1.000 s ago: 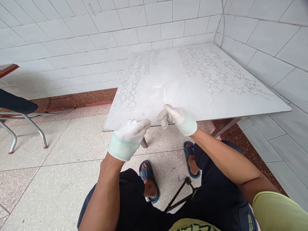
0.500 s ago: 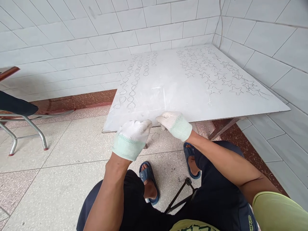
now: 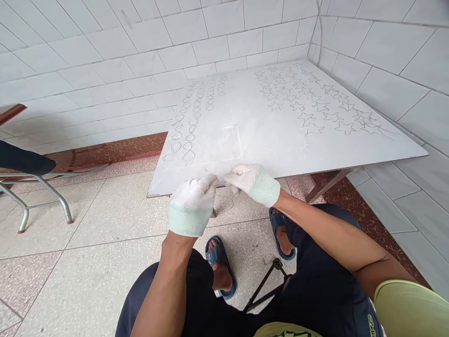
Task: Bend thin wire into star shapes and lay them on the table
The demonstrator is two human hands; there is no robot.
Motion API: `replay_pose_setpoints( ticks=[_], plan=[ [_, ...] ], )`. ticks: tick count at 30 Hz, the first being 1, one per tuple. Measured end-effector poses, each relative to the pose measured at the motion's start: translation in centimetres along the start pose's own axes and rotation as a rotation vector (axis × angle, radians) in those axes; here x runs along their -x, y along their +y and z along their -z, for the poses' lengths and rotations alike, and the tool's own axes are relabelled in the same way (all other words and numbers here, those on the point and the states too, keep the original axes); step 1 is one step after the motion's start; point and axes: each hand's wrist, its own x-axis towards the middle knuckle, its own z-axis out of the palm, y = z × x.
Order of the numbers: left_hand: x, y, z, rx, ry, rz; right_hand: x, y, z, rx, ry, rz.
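Both my hands wear white knitted gloves with pale green cuffs and meet at the table's near edge. A thin dark wire hangs in a small loop just below and between them. My left hand is closed in a pinch at the wire. From the other side my right hand pinches it too, its fingertips close to the left ones. The gloves hide the gripped parts of the wire. On the white table lie several figure-eight wire shapes at the left and several wire stars at the right.
White tiled walls border the table at the back and right. A metal-legged stool stands on the left. Between my sandalled feet are the dark folding legs of a stand and small dark bits on the floor.
My hands have shifted slightly to the left and hold the same pinch, with the wire loop still hanging below. The view has tilted a little.
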Motion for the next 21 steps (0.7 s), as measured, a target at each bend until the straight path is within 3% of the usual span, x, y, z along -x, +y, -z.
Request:
replay_pose_setpoints(
  ticks=[4, 10, 21],
  plan=[
    [0.3, 0.9, 0.0, 0.09, -0.019, 0.095, 0.2, 0.0, -0.6, -0.049, 0.034, -0.02],
    [0.7, 2.6, -0.1, 0.151, 0.05, 0.231, 0.1, 0.5, -1.4, 0.0, 0.107, -0.008],
    [0.2, 3.3, -1.3, 0.278, 0.048, 0.301, -0.8, 1.5, -1.3, 0.062, 0.115, 0.079]
  ],
)
